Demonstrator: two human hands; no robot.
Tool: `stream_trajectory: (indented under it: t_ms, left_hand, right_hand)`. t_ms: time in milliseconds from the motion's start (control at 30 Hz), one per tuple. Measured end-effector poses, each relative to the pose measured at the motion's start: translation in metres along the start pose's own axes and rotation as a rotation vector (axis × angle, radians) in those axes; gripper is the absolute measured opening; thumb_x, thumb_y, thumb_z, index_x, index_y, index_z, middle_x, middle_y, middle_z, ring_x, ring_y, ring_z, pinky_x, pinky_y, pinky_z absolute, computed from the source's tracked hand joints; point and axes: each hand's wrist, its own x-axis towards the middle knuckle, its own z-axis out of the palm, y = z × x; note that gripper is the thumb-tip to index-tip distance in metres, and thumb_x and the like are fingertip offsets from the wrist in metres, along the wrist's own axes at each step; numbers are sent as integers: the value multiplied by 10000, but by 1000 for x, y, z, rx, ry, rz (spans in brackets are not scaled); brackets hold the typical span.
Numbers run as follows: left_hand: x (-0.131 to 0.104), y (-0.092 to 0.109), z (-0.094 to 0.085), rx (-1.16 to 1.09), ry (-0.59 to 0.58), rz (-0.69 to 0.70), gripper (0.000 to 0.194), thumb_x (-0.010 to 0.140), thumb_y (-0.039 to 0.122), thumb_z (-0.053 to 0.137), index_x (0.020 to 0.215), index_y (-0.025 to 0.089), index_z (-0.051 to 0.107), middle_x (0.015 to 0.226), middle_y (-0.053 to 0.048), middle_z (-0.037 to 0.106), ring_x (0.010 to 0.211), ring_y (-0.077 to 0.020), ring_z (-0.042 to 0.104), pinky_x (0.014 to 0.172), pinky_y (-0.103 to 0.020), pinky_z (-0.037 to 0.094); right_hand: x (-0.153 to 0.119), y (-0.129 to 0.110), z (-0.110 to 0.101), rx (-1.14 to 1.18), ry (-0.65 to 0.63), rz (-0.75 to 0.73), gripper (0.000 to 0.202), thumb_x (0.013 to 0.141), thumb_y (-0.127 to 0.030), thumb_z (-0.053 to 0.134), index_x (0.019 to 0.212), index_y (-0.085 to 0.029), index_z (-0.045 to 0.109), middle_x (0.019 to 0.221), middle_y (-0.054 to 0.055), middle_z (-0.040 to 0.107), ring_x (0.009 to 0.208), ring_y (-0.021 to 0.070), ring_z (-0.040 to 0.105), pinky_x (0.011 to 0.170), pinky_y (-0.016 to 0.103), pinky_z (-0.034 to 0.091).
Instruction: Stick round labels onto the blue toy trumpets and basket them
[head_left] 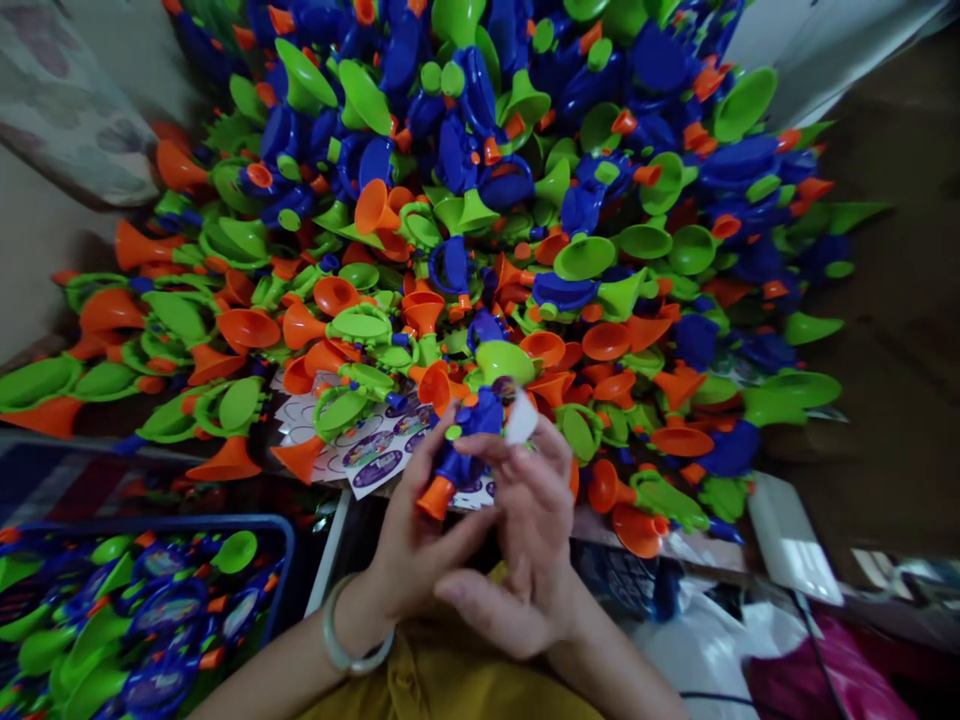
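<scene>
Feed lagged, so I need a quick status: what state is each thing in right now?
Blue toy trumpet: held up in both hands, orange mouthpiece pointing down-left.
Left hand: grip closed on the trumpet.
Right hand: fingers on the trumpet, pinching a white sticker.
Sticker sheets: flat, partly buried.
Trumpet pile: loose heap.
Blue crate: filled with trumpets.

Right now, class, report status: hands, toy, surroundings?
Left hand grips blue toy horn. Right hand pinches white sticker at it. Horn pile behind.
</scene>
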Motion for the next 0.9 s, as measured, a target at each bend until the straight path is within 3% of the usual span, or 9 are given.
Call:
stream_trajectory:
  t_ms: [67, 167, 300, 367, 433, 600, 900]
  left_hand:
    - [3, 2, -2, -92, 68, -70, 554, 984, 259, 858, 1508, 370, 715, 1522, -98, 752, 1376, -304, 758, 1161, -429, 643]
    - [8, 6, -2, -269, 107, -119, 546, 991, 265, 855, 1498, 414, 716, 1440, -49, 792, 1228, -220, 815, 1059, -306, 663]
    - [10, 12, -1, -320, 95, -117, 494, 947, 266, 892, 1405, 413, 778, 1379, -36, 819, 1161, -210, 829, 967, -267, 678]
    - [9, 13, -2, -306, 78, -112, 500, 939, 272, 890, 1408, 401, 775, 1386, -49, 813, 1152, -222, 825, 946, -275, 683]
    - [7, 11, -5, -280, 67, -87, 545, 934, 273, 883, 1447, 397, 750, 1402, -58, 799, 1169, -231, 811, 961, -289, 681]
    - [4, 7, -10, -136, 53, -15, 621, 952, 267, 860, 1537, 382, 688, 1533, -78, 714, 1328, -268, 741, 1092, -343, 648]
    - [7, 13, -3, -129, 58, 4, 591, 950, 234, 881, 1493, 398, 714, 1461, -40, 748, 1290, -203, 759, 1113, -263, 619]
  right_hand:
    - [-1, -3, -2, 108, -78, 30, 647, 891, -518, 928, 1484, -479, 673, 1650, 72, 450, 1398, 365, 682, 1136, 651, 650]
    - [8, -2, -6, 201, 41, 80, 362, 974, -423, 875, 1322, -397, 781, 1591, 79, 501, 1378, 295, 686, 1064, 520, 702]
    - [18, 3, -6, 132, 165, 67, 95, 997, -269, 851, 1070, -296, 797, 1186, 50, 736, 1138, 209, 763, 971, 396, 700]
    - [17, 4, -3, 93, 174, 83, 119, 1002, -217, 830, 1066, -278, 751, 1011, 15, 747, 939, 175, 777, 821, 320, 694]
    - [14, 5, 1, 30, 201, 80, 194, 986, -172, 823, 1108, -275, 713, 1001, 5, 736, 884, 160, 768, 761, 285, 681]
    - [10, 9, 9, -79, 263, -21, 375, 937, -101, 821, 1201, -296, 638, 1101, 24, 671, 991, 176, 744, 828, 316, 696]
    - [9, 12, 18, -87, 225, -53, 474, 921, -55, 802, 1251, -322, 591, 1140, 33, 623, 1049, 180, 703, 851, 315, 698]
